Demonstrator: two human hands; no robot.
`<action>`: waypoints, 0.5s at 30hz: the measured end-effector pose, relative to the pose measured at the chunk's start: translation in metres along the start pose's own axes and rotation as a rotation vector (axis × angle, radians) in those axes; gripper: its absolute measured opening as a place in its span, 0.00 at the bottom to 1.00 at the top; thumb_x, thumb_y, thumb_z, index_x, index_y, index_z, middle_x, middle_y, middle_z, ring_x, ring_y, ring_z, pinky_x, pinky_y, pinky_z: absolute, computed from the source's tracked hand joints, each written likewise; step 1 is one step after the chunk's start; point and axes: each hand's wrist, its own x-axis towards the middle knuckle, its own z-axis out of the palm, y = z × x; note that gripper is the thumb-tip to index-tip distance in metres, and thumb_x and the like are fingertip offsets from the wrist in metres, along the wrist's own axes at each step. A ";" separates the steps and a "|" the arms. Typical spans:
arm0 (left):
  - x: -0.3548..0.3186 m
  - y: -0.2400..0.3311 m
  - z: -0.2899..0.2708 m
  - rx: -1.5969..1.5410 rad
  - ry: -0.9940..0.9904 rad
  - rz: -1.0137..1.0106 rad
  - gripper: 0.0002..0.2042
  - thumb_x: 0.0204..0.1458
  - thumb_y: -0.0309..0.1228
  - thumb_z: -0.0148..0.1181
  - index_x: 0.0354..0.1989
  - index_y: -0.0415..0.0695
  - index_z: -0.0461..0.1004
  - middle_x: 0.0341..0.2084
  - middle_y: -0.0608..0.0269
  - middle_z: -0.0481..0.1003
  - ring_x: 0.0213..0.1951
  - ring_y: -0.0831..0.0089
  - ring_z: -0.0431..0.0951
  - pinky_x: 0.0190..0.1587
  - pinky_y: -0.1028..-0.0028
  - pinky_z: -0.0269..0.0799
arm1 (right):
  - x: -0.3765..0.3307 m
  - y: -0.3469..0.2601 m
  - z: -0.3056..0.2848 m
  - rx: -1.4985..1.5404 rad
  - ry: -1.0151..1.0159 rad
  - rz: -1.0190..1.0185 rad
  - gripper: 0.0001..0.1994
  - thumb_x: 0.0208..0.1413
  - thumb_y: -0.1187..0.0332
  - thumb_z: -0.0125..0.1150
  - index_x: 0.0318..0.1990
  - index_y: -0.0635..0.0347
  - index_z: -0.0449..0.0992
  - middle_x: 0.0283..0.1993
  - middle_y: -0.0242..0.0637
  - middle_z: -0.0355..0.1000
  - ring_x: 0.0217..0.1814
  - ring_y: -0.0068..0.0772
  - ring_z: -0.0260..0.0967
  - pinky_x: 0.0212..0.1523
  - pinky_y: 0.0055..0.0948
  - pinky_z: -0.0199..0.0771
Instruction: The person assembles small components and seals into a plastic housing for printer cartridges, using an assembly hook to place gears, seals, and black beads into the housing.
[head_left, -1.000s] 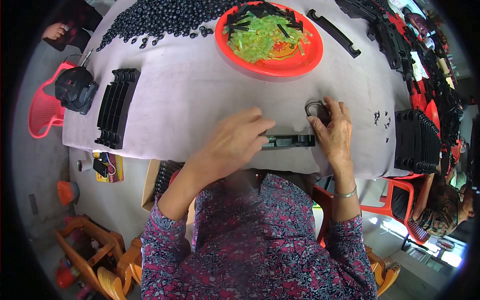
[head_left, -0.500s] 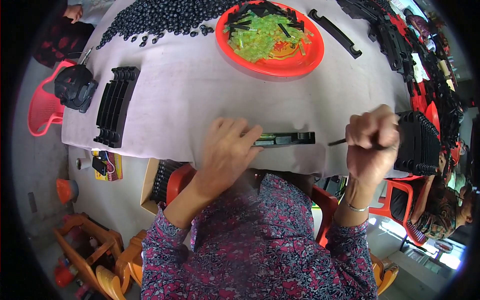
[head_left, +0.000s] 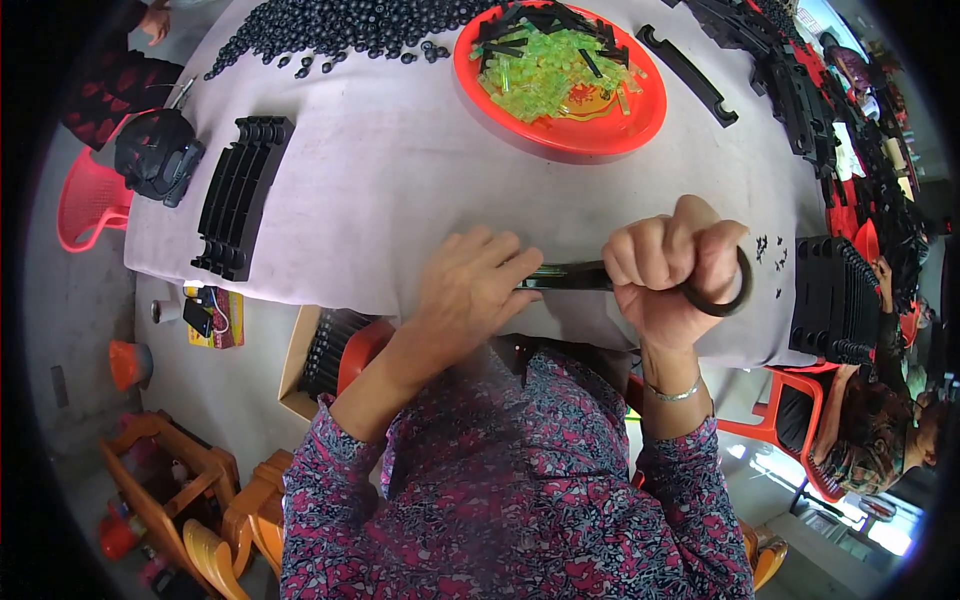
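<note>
My left hand (head_left: 475,290) rests on the cloth. Its fingers are closed over one end of a long black plastic piece (head_left: 570,276) with a greenish inset. Just to the right, my right hand (head_left: 670,265) is a fist around a black tool with a ring-shaped end (head_left: 738,290). That ring sticks out by the thumb side; the rest of the tool is hidden by the fingers. The right fist covers the far right end of the plastic piece, and whether the tool touches it is hidden.
A red plate (head_left: 560,145) holds green clear blocks and black strips. Black beads (head_left: 340,30) lie at the far left. Black racks stand left (head_left: 240,200) and right (head_left: 835,300). Tiny black bits (head_left: 770,250) lie beyond my right hand. A person (head_left: 880,430) sits at the right.
My right hand has moved left with the tool, up to the plastic piece. The ring end shows now, and tiny black bits have come into view. My left hand keeps its hold.
</note>
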 end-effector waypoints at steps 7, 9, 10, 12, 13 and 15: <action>0.001 0.000 0.000 -0.003 0.002 -0.006 0.17 0.40 0.39 0.69 0.39 0.46 0.77 0.29 0.64 0.69 0.34 0.63 0.71 0.35 0.64 0.65 | -0.005 0.008 -0.014 -0.129 0.108 0.027 0.25 0.68 0.43 0.43 0.23 0.49 0.56 0.14 0.21 0.46 0.17 0.18 0.34 0.19 0.25 0.36; 0.001 0.000 0.001 -0.007 0.001 -0.003 0.18 0.40 0.39 0.69 0.39 0.46 0.77 0.29 0.64 0.69 0.34 0.63 0.71 0.35 0.64 0.65 | -0.002 0.002 -0.012 -0.115 -0.049 -0.012 0.25 0.68 0.43 0.43 0.23 0.50 0.57 0.14 0.21 0.46 0.16 0.18 0.34 0.19 0.25 0.37; 0.001 -0.001 0.000 -0.010 0.000 -0.002 0.18 0.40 0.38 0.69 0.39 0.46 0.77 0.29 0.64 0.69 0.33 0.63 0.70 0.35 0.64 0.65 | -0.002 -0.002 -0.010 -0.131 -0.044 0.013 0.25 0.67 0.43 0.43 0.23 0.50 0.57 0.14 0.21 0.47 0.16 0.17 0.35 0.19 0.25 0.37; 0.001 0.000 0.000 -0.016 -0.003 -0.005 0.18 0.39 0.38 0.69 0.39 0.45 0.77 0.29 0.64 0.69 0.33 0.62 0.70 0.35 0.64 0.65 | 0.000 -0.002 -0.008 -0.106 -0.035 0.007 0.25 0.67 0.43 0.43 0.23 0.50 0.57 0.14 0.21 0.47 0.16 0.17 0.35 0.19 0.24 0.37; 0.002 0.000 0.000 -0.023 -0.006 -0.008 0.18 0.39 0.38 0.69 0.39 0.45 0.77 0.28 0.64 0.69 0.33 0.62 0.70 0.35 0.64 0.65 | 0.000 -0.001 -0.007 -0.082 -0.026 0.002 0.26 0.67 0.43 0.44 0.23 0.50 0.57 0.13 0.21 0.47 0.16 0.17 0.35 0.19 0.24 0.37; 0.001 -0.001 0.001 -0.024 0.000 -0.002 0.18 0.38 0.38 0.69 0.39 0.45 0.77 0.28 0.64 0.69 0.33 0.62 0.70 0.35 0.63 0.65 | -0.001 0.003 -0.006 -0.027 0.009 -0.009 0.26 0.68 0.43 0.43 0.22 0.50 0.57 0.13 0.21 0.48 0.15 0.17 0.35 0.18 0.24 0.37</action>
